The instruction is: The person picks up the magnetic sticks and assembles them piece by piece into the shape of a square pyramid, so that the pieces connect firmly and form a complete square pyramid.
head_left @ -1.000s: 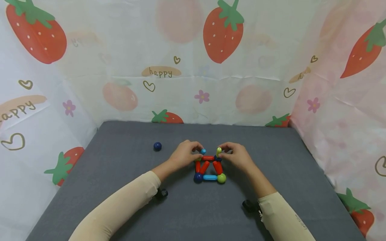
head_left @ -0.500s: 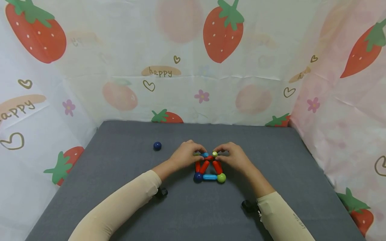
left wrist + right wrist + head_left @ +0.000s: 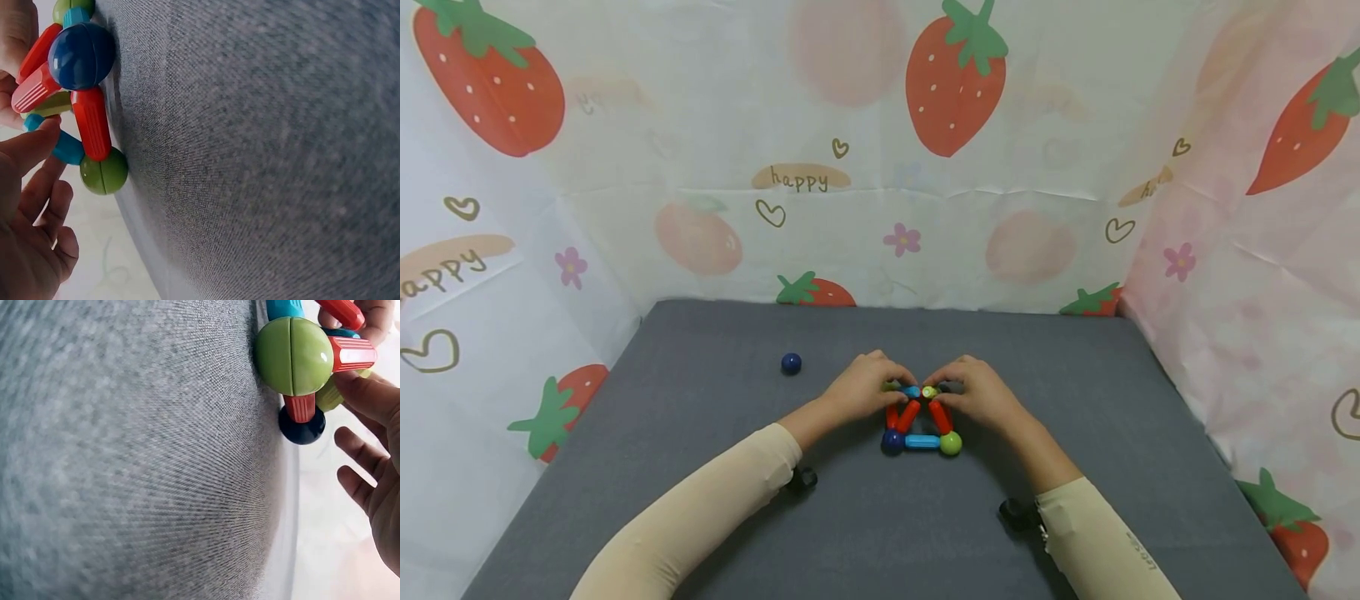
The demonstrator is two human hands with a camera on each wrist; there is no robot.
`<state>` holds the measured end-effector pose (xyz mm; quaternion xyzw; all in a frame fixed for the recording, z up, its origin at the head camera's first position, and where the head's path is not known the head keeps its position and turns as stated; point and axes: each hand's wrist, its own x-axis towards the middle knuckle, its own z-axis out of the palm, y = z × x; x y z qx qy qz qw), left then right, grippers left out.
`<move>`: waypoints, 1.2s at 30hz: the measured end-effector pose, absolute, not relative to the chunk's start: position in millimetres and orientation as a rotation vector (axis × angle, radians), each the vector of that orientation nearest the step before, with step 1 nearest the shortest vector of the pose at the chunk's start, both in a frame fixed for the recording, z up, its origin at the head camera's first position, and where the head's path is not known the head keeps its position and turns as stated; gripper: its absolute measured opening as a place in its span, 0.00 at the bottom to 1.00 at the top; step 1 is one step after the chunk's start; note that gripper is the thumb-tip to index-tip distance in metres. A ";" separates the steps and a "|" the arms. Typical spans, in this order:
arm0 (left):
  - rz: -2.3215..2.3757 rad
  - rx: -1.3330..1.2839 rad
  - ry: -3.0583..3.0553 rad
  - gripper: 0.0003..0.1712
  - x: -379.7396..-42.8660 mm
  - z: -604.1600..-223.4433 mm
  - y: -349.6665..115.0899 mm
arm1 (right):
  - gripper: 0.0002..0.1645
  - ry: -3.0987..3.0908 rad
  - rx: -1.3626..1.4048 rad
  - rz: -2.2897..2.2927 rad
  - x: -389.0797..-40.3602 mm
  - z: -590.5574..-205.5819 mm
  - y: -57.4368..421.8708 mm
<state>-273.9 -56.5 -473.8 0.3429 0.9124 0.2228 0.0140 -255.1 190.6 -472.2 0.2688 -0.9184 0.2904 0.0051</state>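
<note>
A magnetic ball-and-stick frame stands mid-table, with a dark blue ball (image 3: pixel 892 442) and a green ball (image 3: pixel 951 442) at its near corners. A light blue stick (image 3: pixel 922 442) joins these two, and red sticks (image 3: pixel 940 417) slant up from them. My left hand (image 3: pixel 865 387) pinches another light blue stick (image 3: pixel 69 149), tilted up from the far green ball (image 3: pixel 104 172). Between thumb and finger, my right hand (image 3: pixel 983 393) holds a yellow-green stick (image 3: pixel 329 397), which leans inward near the far dark blue ball (image 3: pixel 302 427). Fingers partly hide where the upper sticks meet.
A loose dark blue ball (image 3: pixel 791 363) lies on the grey tablecloth (image 3: pixel 722 350), left of the frame. Strawberry-printed curtains (image 3: pixel 955 225) enclose the back and sides. Black wrist-camera mounts (image 3: pixel 1021 514) hang below both forearms.
Both hands have moved inward, tilting the light blue stick and the yellow-green stick towards each other above the frame. The lower frame and the loose ball stay in place.
</note>
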 end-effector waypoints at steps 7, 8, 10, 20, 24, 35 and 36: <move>0.689 1.059 2.838 0.13 -273.6 -473.5 -56.7 | 0.16 -2.889 0.838 0.873 -254.9 -473.2 189.6; 0.688 1.057 2.835 0.13 -273.4 -473.0 -56.9 | 0.16 -2.888 0.836 0.874 -254.7 -473.3 189.6; 0.697 1.056 2.829 0.13 -272.8 -472.1 -57.3 | 0.16 -2.887 0.832 0.865 -254.2 -473.2 189.4; 0.706 1.056 2.812 0.14 -273.7 -473.4 -57.7 | 0.15 -2.903 0.699 0.881 -244.3 -471.1 194.9; 0.693 1.057 2.817 0.13 -275.1 -475.4 -56.5 | 0.16 -2.912 0.588 0.980 -235.5 -470.0 203.0; 0.707 1.039 2.808 0.14 -273.2 -474.9 -56.5 | 0.17 -2.991 0.520 1.172 -207.5 -475.4 224.0; 0.704 1.034 2.808 0.14 -273.0 -474.7 -56.7 | 0.17 -3.003 0.503 1.200 -205.4 -476.2 224.5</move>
